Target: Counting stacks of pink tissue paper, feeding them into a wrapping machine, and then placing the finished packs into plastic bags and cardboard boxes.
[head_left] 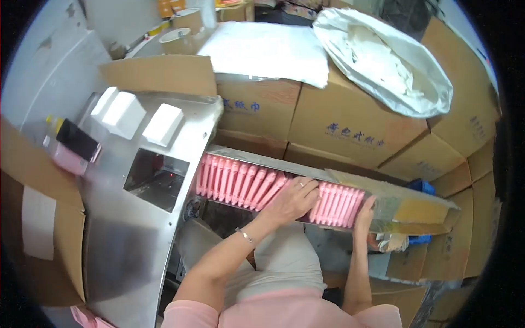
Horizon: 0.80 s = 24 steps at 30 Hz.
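A row of slim pink packets (238, 177) stands on edge in a long narrow trough (262, 158) across the front of my body. My left hand (298, 199), with a ring and a bracelet, reaches into the row from above. Its fingers are bent down and closed on pink packets at the break between the leaning left group and the upright right group (336, 203). At the right end of the row, my right hand (365, 214) rests against the last packet with its fingers stretched upward. Part of its fingers is hard to make out.
To the left is a metal table (131, 240) with a square opening (157, 179), white boxes (164, 124) and a black phone-like object (78, 140). Stacked cartons (350, 120) stand behind the trough, topped by a white sheet pile (262, 49) and an open white sack (383, 63).
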{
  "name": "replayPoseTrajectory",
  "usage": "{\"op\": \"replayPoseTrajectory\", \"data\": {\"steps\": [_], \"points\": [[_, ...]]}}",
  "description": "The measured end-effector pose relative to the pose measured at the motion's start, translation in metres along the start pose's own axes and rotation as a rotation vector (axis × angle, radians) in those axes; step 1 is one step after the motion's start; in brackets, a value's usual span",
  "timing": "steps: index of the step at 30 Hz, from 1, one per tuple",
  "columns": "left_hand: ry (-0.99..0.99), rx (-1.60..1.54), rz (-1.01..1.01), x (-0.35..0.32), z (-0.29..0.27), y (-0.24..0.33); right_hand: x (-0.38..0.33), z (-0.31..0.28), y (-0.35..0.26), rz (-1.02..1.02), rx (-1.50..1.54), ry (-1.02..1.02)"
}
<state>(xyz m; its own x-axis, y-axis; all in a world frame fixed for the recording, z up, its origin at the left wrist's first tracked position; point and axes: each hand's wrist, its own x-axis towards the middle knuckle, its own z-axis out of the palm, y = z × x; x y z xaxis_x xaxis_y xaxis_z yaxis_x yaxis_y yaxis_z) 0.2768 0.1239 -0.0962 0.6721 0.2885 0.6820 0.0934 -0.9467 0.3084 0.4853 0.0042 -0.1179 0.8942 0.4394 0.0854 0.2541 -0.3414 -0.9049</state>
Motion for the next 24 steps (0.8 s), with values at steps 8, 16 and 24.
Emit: {"op": "replayPoseTrajectory", "data": {"steps": [8,16,24], "points": [[0.375,-0.132,-0.693,-0.058,-0.215,0.133,-0.050,-0.016,-0.088,-0.401,-0.392,-0.420],[1.008,0.563,-0.777,-0.150,-0.284,0.248,-0.129,0.062,-0.165,-1.223,0.030,-0.789],[1.071,0.653,-1.022,-0.214,-0.249,0.332,-0.196,0.101,-0.181,-1.523,0.270,-1.009]]}}
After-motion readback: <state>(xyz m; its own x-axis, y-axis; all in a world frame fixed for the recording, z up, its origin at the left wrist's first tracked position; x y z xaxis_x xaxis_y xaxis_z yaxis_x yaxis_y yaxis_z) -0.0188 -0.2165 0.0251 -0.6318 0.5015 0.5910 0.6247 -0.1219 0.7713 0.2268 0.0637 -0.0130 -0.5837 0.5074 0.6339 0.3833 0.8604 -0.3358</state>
